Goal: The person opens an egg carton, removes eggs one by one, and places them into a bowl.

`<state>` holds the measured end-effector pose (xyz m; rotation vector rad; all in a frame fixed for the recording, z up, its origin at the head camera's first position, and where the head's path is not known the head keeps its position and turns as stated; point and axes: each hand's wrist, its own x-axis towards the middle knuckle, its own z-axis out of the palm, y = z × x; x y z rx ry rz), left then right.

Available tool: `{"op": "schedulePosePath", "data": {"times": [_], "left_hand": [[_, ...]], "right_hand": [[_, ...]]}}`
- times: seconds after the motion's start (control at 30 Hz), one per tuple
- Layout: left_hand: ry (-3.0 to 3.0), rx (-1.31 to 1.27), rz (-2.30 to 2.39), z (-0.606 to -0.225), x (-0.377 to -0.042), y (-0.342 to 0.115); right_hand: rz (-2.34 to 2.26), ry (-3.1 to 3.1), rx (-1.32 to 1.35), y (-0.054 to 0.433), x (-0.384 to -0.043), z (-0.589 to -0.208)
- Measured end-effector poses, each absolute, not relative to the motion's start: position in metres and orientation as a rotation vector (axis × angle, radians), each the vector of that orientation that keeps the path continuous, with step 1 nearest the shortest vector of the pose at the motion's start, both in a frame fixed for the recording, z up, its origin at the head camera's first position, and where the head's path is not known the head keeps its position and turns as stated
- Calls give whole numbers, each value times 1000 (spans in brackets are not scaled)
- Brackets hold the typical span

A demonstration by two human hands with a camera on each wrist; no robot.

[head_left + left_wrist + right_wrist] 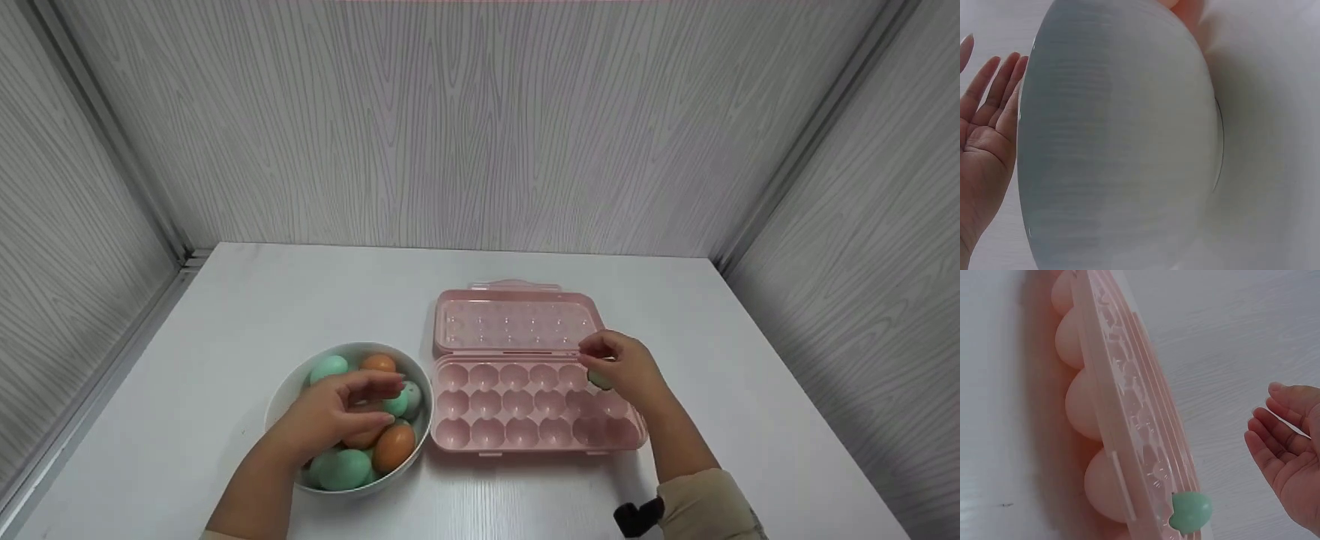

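My left hand [322, 416] hovers over the bowl [1112, 140] with its fingers apart and nothing between them. Several green eggs [345, 470] and brown eggs [394, 448] lie inside, partly hidden under the hand. To the bowl's right, a pink egg carton [520, 406] lies with its lid folded back. One green egg [1192, 512] sits in the carton's back right corner, largely covered by my right hand [626, 371] in the head view. In the right wrist view that hand is away from the egg, fingers loosely bent and holding nothing.
The carton's see-through pink lid [517, 322] rests behind its rows of cups. A white table [360, 300] carries everything, with pale wood-grain panels [465, 135] rising behind and at both sides. A black strap end [637, 517] hangs by the right sleeve.
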<state>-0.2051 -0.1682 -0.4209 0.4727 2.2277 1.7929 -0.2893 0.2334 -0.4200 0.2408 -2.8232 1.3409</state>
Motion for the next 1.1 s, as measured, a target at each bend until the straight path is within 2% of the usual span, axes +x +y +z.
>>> {"op": "schedulePosePath", "data": {"times": [0.47, 0.83, 1.1], "left_hand": [[2228, 466, 1820, -423, -212, -142], [2269, 462, 1787, -422, -210, -139], [2261, 482, 1787, -422, -211, -139]], "right_hand": [[1145, -2876, -70, 267, -302, -450], [1241, -2921, -213, 263, -302, -463], [1163, -2972, -153, 260, -305, -468]]}}
